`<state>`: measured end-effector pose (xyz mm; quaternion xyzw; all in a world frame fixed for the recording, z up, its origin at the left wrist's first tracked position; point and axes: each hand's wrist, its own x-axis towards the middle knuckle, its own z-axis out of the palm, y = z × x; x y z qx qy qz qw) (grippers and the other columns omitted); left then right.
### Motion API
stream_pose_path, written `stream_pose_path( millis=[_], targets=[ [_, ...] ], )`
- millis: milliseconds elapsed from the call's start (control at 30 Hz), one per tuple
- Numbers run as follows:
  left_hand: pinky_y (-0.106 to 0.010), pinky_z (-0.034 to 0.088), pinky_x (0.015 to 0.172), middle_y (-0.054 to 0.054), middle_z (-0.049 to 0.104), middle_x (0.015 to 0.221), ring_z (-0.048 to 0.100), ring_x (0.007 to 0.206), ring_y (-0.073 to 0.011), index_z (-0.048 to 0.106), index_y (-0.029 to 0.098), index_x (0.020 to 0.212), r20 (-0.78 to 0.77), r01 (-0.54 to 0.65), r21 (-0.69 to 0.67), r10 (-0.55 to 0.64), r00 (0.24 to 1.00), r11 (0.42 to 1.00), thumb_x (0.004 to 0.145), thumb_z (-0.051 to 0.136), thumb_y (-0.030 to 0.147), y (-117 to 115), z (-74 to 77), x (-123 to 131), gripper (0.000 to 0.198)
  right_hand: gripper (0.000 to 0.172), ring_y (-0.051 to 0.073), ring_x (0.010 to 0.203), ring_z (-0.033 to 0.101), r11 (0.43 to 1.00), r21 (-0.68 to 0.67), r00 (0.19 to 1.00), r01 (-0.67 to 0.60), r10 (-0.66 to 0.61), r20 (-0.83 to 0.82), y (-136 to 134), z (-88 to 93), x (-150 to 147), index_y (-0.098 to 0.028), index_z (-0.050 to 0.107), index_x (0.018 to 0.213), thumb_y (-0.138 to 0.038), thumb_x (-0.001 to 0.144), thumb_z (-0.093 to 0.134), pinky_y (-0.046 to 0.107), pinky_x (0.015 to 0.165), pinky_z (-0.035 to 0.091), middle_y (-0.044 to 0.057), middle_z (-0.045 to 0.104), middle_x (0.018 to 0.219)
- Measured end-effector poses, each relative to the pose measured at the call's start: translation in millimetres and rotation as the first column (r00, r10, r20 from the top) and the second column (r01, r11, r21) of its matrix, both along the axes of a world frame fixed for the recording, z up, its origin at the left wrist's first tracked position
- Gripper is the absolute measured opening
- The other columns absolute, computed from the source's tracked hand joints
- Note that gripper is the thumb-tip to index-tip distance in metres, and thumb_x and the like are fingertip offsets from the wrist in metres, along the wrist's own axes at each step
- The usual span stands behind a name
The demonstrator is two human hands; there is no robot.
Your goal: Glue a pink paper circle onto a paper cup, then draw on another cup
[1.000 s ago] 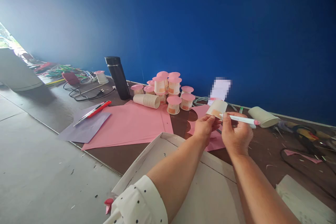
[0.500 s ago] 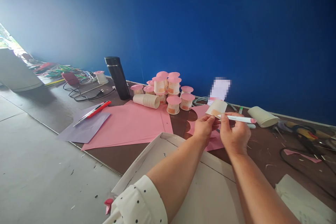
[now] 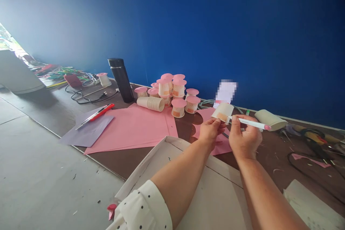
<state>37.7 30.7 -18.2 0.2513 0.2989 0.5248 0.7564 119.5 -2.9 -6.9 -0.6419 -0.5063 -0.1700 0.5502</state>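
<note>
My left hand (image 3: 211, 130) pinches a white paper cup (image 3: 224, 110) by its edge, with the cup tilted over pink paper. An orange-coloured patch shows on the cup's side. My right hand (image 3: 245, 138) is closed round a white marker pen (image 3: 253, 123) with a pink end, its tip close to the orange patch; whether it touches, I cannot tell. Pink paper with curved cut-outs (image 3: 221, 145) lies beneath my hands. To the left stand several finished-looking cups with pink disc tops (image 3: 178, 107), some stacked, and a nested row of plain paper cups (image 3: 151, 103) lies on its side.
A black flask (image 3: 121, 81) stands near the blue wall. Pink sheets (image 3: 129, 129) and a red utility knife (image 3: 97, 113) on purple paper (image 3: 83, 134) lie to the left. A white board (image 3: 215, 194) is in front of me; a larger cup (image 3: 269, 120) lies at right.
My right hand has drawn slightly right and down with the marker, uncovering more of the orange patch. My left hand and the cup stay nearly where they were.
</note>
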Motion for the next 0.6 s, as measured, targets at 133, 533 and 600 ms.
stream_pose_path(
  millis=[133,533,600],
  targets=[
    [-0.024,0.045,0.067,-0.003,0.060,0.065,0.057,0.062,-0.0091,0.064,0.012,0.070,-0.015,-0.004,0.016,0.004,1.000,1.000,0.075,0.065,0.023,0.4,-0.7,1.2,0.012,0.027,0.021,0.076,0.061,1.000,-0.021,1.000,-0.019,0.020,0.014,0.5,-1.6,-1.4,-0.015,0.065,0.088,-0.038,0.085,0.052,0.033,0.072,0.045,0.011,0.068,0.087],
    [-0.025,0.046,0.069,-0.003,0.060,0.063,0.057,0.061,-0.0099,0.064,0.012,0.071,-0.069,0.014,0.078,-0.009,0.998,0.997,0.074,0.067,0.028,-0.8,-2.3,1.6,0.016,0.027,0.021,0.077,0.061,0.998,-0.050,0.999,-0.027,0.028,0.020,2.1,-1.9,-0.4,-0.016,0.064,0.087,-0.040,0.084,0.053,0.033,0.072,0.045,0.011,0.068,0.086],
    [-0.026,0.047,0.070,-0.002,0.060,0.064,0.057,0.060,-0.0097,0.064,0.012,0.072,-0.066,0.021,0.092,-0.015,0.998,0.996,0.073,0.068,0.030,-0.6,-2.6,1.7,0.018,0.027,0.021,0.079,0.061,0.999,-0.041,0.999,-0.036,0.037,0.029,2.3,-1.7,-0.9,-0.016,0.064,0.086,-0.040,0.085,0.052,0.032,0.072,0.045,0.011,0.068,0.086]
  ],
)
